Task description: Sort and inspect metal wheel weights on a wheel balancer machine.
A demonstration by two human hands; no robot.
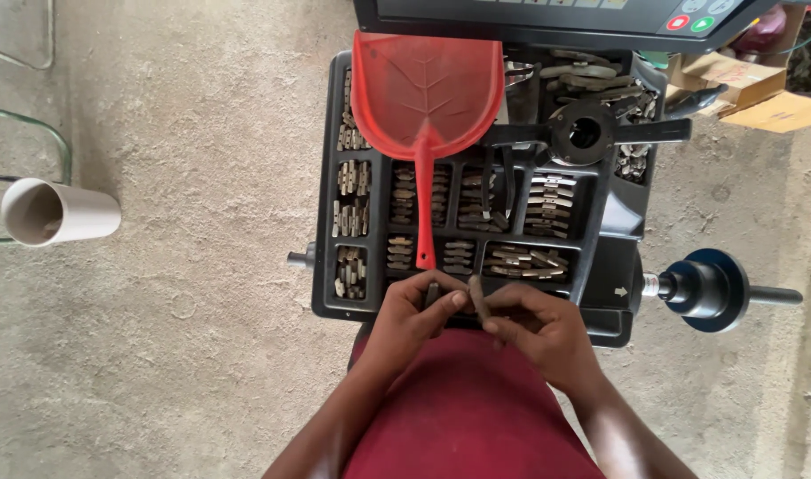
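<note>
1. The left hand [414, 312] sits at lower centre of the frame, its grip pinched shut around a small dark metal weight [431, 294] that stands nearly upright between thumb and fingertips.
2. The right hand [534, 326] is just beside it, to the right, its grip closed on a second dark metal piece [478, 298], tilted slightly; the two hands nearly touch.
3. Both hands hover over the near edge of a black compartment tray [327, 186], which fills the centre of the frame.
4. The tray's compartments hold rows of grey clip-on weights [523, 262], sorted by pocket.
5. A red plastic scoop [426, 89] lies across the tray's upper part, its handle pointing down toward the hands.
6. A black ring-shaped tool [586, 133] rests at the tray's upper right.
7. A white pipe piece [58, 212] lies on the concrete floor [184, 355] at left.
8. A black shaft with a cone [712, 289] juts out at right.
</note>
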